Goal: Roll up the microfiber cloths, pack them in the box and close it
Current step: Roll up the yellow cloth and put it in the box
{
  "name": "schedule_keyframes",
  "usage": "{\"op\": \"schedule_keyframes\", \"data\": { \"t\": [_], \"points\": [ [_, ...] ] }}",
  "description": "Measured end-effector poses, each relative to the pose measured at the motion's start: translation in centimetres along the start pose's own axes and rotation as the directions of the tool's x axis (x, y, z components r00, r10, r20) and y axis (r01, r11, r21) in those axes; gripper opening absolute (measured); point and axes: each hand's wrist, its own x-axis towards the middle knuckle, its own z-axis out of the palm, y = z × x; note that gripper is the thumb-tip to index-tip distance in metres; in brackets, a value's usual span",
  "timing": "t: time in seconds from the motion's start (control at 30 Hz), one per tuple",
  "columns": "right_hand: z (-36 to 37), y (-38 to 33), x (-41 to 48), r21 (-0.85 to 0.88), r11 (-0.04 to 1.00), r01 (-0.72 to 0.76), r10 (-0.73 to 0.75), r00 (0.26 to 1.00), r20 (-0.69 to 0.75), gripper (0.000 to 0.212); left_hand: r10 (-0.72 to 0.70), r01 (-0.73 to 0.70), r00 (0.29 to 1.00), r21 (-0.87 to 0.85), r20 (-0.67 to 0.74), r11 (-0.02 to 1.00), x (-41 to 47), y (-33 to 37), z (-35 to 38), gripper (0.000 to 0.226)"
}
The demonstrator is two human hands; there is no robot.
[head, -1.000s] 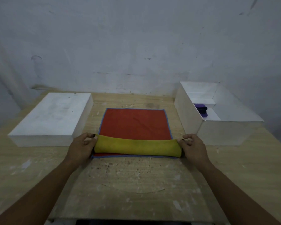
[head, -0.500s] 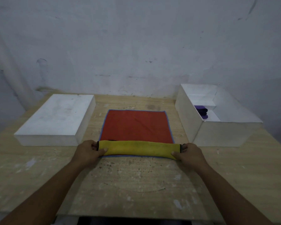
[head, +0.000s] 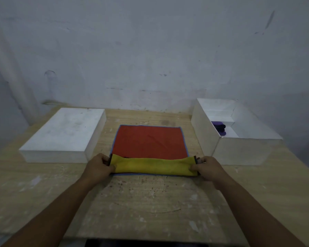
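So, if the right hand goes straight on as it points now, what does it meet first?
The right hand points forward-left: first the yellow roll it grips, then the flat red cloth. The open box seems off that line; depth unclear.

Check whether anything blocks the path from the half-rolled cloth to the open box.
Nothing visible does: the open box stands just right of the cloth, its top uncovered, with purple rolls taking only part of it.

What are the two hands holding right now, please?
Left hand: closed, gripping the left end of the cloth roll.
Right hand: closed, gripping its right end.
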Motion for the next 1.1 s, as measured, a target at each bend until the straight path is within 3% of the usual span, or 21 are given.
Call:
{"op": "schedule_keyframes", "data": {
  "t": [0.1, 0.17, 0.27, 0.43, 0.5, 0.6, 0.67, 0.73, 0.87, 0.97, 1.1],
  "points": [
    [0.0, -0.4, -0.1, 0.201, 0.976, -0.079, 0.068, 0.996, 0.058, 0.021, 0.128, -0.108, 0.986, 0.173, -0.11, 0.979, -0.5, 0.4, 0.3, 0.05],
    [0.3, -0.5, 0.0, 0.3, 0.946, -0.121, 0.103, 0.992, 0.074, 0.021, 0.26, -0.255, 0.96, 0.06, -0.105, 0.965, -1.6, 1.7, 0.7, 0.04],
    [0.8, -0.5, 0.3, 0.373, 0.919, -0.125, 0.112, 0.992, 0.056, 0.019, 0.361, -0.355, 0.932, -0.104, 0.04, 0.929, -2.8, 3.8, 2.2, 0.024],
    [1.7, -1.0, 0.3, 0.358, 0.933, -0.046, 0.059, 0.998, -0.026, 0.039, 0.483, -0.44, 0.844, -0.215, 0.232, 0.872, -3.4, 6.9, 4.9, 0.032],
    [2.0, -1.4, 0.0, 0.273, 0.962, 0.014, 0.008, 0.997, -0.081, 0.044, 0.44, -0.331, 0.846, -0.352, 0.301, 0.876, -3.8, 8.4, 6.2, 0.034],
    [2.2, -1.9, -0.6, 0.192, 0.976, 0.103, -0.088, 0.992, -0.087, 0.051, 0.232, 0.13, 0.866, -0.647, 0.443, 0.751, -4.4, 11.0, 8.3, 0.041],
    [2.4, -2.1, -0.9, 0.169, 0.978, 0.126, -0.114, 0.99, -0.079, 0.054, 0.123, 0.334, 0.838, -0.679, 0.531, 0.654, -4.4, 12.1, 9.5, 0.057],
    [2.7, -2.0, -1.0, 0.133, 0.98, 0.151, -0.143, 0.987, -0.068, 0.053, 0.066, 0.44, 0.801, -0.66, 0.595, 0.609, -4.4, 12.6, 10.3, 0.066],
    [3.4, -1.6, -1.3, 0.054, 0.98, 0.193, -0.195, 0.98, 0.029, 0.067, 0.071, 0.475, 0.776, -0.655, 0.626, 0.588, -4.0, 12.6, 11.1, 0.055],
    [4.1, -1.7, -1.9, 0.025, 0.966, 0.256, -0.257, 0.954, 0.151, 0.069, 0.087, 0.411, 0.812, -0.671, 0.577, 0.617, -3.7, 12.6, 11.0, 0.043],
    [5.4, -0.9, -2.4, -0.138, 0.924, 0.356, -0.301, 0.902, 0.31, 0.096, 0.053, 0.204, 0.906, -0.542, 0.419, 0.815, -2.7, 12.4, 10.7, 0.031]
  ]
}}
